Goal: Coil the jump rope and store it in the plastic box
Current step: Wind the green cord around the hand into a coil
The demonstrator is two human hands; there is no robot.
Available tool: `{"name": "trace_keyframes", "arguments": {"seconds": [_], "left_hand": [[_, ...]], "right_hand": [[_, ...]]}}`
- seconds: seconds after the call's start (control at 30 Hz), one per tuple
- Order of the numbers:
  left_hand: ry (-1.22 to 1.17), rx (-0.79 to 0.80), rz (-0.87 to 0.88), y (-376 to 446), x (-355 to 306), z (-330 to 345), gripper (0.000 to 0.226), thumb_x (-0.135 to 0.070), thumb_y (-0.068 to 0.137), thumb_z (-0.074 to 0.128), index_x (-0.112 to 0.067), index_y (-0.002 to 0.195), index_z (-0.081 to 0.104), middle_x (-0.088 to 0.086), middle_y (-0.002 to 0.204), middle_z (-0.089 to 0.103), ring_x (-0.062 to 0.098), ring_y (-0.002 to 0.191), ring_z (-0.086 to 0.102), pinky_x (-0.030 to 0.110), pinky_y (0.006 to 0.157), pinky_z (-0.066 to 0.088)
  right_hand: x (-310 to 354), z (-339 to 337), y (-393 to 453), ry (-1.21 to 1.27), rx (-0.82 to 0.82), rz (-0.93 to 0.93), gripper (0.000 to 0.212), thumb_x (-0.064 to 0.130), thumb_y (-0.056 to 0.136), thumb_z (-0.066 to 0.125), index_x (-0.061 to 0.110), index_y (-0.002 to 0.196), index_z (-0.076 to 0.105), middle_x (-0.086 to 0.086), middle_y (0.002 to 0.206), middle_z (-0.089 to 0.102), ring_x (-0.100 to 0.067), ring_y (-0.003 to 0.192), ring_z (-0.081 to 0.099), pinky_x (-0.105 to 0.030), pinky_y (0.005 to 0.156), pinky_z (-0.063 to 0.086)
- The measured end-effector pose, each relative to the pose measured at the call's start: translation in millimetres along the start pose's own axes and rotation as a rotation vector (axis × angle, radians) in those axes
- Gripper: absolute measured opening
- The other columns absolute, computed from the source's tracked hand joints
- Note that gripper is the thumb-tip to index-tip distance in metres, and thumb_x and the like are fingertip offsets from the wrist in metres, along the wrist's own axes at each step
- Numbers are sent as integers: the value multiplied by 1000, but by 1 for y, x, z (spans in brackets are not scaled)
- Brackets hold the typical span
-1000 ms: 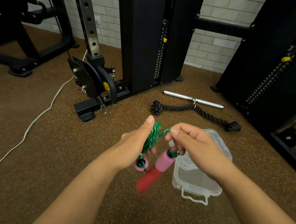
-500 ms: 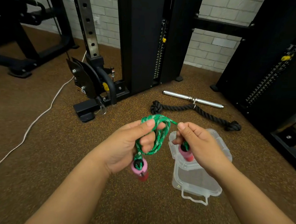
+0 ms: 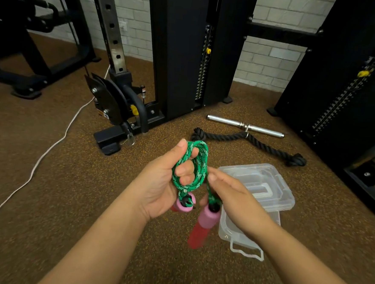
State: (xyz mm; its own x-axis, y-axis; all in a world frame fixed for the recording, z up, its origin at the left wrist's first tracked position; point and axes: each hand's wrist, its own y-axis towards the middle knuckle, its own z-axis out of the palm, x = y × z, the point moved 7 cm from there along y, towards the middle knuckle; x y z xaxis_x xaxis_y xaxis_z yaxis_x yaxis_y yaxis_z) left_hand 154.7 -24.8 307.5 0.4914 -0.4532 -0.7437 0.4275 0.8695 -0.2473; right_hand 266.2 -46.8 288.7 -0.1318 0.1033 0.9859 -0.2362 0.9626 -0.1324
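Note:
The green jump rope point(image 3: 197, 164) is looped in several turns around the fingers of my left hand point(image 3: 163, 182), which is closed on the coil. One pink-and-red handle point(image 3: 185, 205) hangs just below that hand. My right hand point(image 3: 233, 196) pinches the rope's free end just above the second handle point(image 3: 203, 226), which dangles blurred in the air. The clear plastic box point(image 3: 237, 236) sits open on the floor below and right of my hands, with its lid point(image 3: 265, 187) lying at the far side, partly hidden by my right hand.
A black tricep rope point(image 3: 248, 141) and a chrome bar point(image 3: 245, 126) lie on the brown speckled floor beyond the box. Black weight-stack towers stand ahead and at right, a pulley base point(image 3: 115, 112) at left. A white cable point(image 3: 36, 166) runs across the floor on the left.
My right hand brought the free end over and down around the coil on my left hand. The second handle has dropped out of my right palm and now swings below it.

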Motion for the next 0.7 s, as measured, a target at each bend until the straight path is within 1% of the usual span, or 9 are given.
{"name": "trace_keyframes", "arguments": {"seconds": [0.07, 0.17, 0.3, 0.37, 0.47, 0.53, 0.6, 0.63, 0.7], "left_hand": [[74, 10, -28, -1, 5, 4, 31, -43, 89, 50, -13, 85, 60, -7, 48, 35, 8, 45, 36, 20, 52, 35], [206, 7, -41, -2, 9, 7, 33, -46, 81, 54, -13, 82, 58, -5, 47, 35, 9, 46, 33, 23, 55, 31], [325, 53, -33, -3, 9, 9, 26, -40, 75, 60, -14, 77, 55, -6, 46, 38, 9, 46, 35, 17, 50, 35], [367, 95, -37, -4, 10, 9, 22, -33, 75, 64, -13, 80, 56, -6, 49, 41, 9, 49, 40, 18, 54, 39], [426, 141, -65, -3, 14, 7, 33, -27, 73, 71, -7, 96, 57, -5, 55, 49, 9, 54, 46, 26, 67, 43], [456, 163, -92, -4, 17, 7, 29, -16, 73, 71, -10, 99, 61, -6, 62, 59, 7, 57, 50, 27, 69, 45], [490, 167, -118, -5, 17, 6, 28, 2, 77, 66, -15, 99, 64, -4, 72, 65, 7, 62, 56, 22, 67, 48], [509, 159, -125, -5, 17, 5, 32, 9, 78, 63, -15, 100, 65, -1, 78, 67, 9, 68, 60, 22, 69, 50], [561, 107, -110, -4, 16, 1, 33, 12, 79, 61, -9, 105, 63, 7, 89, 67, 16, 83, 63, 30, 79, 52]], "right_hand": [[7, 6, -4, -16, 33, -20, 37, 48, 94, 33, 31, 93, 66, 7, 79, 71, -9, 73, 62, -25, 73, 51], [10, 7, -3, -33, 21, -52, 40, 60, 87, 44, 27, 94, 65, -2, 79, 65, -13, 71, 58, -33, 68, 48], [12, -4, 0, -72, -40, -63, 22, 40, 86, 53, 20, 93, 61, 15, 58, 52, -1, 54, 45, -17, 53, 38], [11, -6, -1, -48, -22, -41, 17, 27, 92, 53, 14, 100, 61, 10, 64, 53, -2, 55, 45, -17, 53, 39], [8, -4, -3, 7, -12, 9, 10, 19, 94, 51, 17, 100, 59, 4, 72, 59, -2, 56, 51, -19, 56, 43], [8, -5, -3, 28, -35, 40, 15, 11, 94, 50, 20, 104, 56, 4, 74, 61, -1, 54, 52, -16, 53, 43], [8, -5, -2, 38, -16, 57, 31, 1, 91, 48, 20, 114, 54, 0, 85, 64, -7, 63, 54, -20, 60, 45], [8, -5, -1, 25, 1, 61, 36, -3, 89, 47, 19, 117, 54, 0, 89, 65, -9, 68, 54, -21, 63, 44], [11, -6, -1, -38, 15, 58, 36, -5, 86, 48, 17, 112, 59, 5, 84, 64, -2, 66, 55, -16, 61, 42]]}}
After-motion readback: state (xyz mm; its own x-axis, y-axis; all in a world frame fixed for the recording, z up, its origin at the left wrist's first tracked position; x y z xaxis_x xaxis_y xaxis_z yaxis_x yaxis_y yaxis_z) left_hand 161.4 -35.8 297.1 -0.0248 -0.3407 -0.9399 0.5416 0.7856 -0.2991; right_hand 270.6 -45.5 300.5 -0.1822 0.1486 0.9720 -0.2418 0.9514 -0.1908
